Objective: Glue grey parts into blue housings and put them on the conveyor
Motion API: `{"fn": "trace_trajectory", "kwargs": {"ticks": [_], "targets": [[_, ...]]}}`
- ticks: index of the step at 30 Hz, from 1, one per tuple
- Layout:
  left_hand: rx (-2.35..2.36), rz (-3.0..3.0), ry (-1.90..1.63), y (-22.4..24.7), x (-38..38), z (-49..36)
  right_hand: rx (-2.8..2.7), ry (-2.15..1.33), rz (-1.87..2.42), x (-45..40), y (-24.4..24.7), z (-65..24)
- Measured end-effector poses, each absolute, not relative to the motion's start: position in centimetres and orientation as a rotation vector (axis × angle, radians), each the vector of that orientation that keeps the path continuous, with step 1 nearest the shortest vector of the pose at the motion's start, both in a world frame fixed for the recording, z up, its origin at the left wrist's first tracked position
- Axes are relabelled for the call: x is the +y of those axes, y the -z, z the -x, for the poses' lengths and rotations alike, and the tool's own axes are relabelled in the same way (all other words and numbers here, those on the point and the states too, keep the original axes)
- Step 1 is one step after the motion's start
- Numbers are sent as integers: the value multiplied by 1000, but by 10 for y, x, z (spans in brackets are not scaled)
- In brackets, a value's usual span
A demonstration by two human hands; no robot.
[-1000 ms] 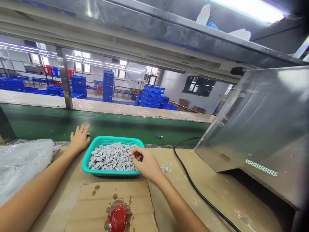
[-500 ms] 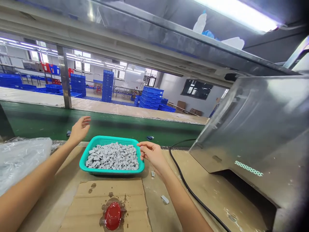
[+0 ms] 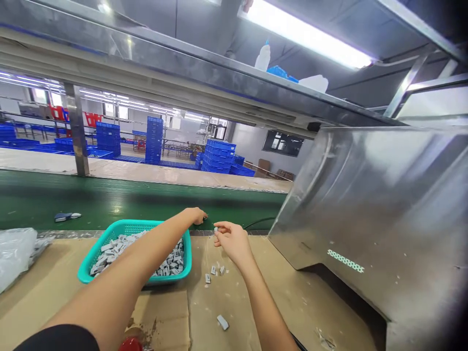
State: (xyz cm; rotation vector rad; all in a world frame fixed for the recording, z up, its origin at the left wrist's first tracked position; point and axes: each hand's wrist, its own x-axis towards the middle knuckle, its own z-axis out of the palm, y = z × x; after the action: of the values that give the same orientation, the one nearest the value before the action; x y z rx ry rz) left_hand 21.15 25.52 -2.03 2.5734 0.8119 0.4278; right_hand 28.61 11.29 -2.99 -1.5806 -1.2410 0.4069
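Note:
My left hand (image 3: pixel 194 215) reaches across to the green conveyor belt, past the basket's far right corner. Its fingers are closed around something small and dark, mostly hidden. My right hand (image 3: pixel 232 240) is just beside it, above the bench edge, with thumb and fingertips pinching a small grey plastic piece (image 3: pixel 216 229). The turquoise basket (image 3: pixel 189 258), partly covered by my left forearm, is full of similar small grey plastic pieces (image 3: pixel 171 261). Several loose pieces (image 3: pixel 213 269) lie on the bench right of the basket, and another piece (image 3: pixel 223 322) lies closer to me.
A dark blue and white part (image 3: pixel 66 217) lies on the green belt (image 3: pixel 120 202) at left. A clear plastic bag (image 3: pixel 16 256) is at the bench's left. A bent metal panel (image 3: pixel 365 209) stands at right. A red object (image 3: pixel 130 344) sits on cardboard (image 3: pixel 170 312) at the bottom.
My left hand has swung right, from left of the basket to the belt beyond its right corner. More loose grey pieces show on the bench. The view has shifted, and the basket sits further left.

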Motion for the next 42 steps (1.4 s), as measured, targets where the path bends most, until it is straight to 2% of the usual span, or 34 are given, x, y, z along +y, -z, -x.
{"fn": "trace_trajectory", "kwargs": {"ticks": [3,7,13,19,25,32,42], "targets": [[872,-2513,-405,21,254,-213,-1278,-341,1598,112,24,-281],[881,-2403,-553,7,246,-181,-1318,-314,1548,106,11,-265],[852,-2091,-824,-18,175,-59,-1487,-501,1399,89,-10,-213],[729,-1444,-836,3,97,35,-1780,-678,1341,51,-7,-164],[752,-1335,-774,33,87,47,-2078,-559,1486,18,12,-157],[834,-1327,-694,25,81,50,-2161,-463,1428,18,36,-153],[706,-1269,-690,37,84,51,-2181,-408,1302,18,38,-153]]}}
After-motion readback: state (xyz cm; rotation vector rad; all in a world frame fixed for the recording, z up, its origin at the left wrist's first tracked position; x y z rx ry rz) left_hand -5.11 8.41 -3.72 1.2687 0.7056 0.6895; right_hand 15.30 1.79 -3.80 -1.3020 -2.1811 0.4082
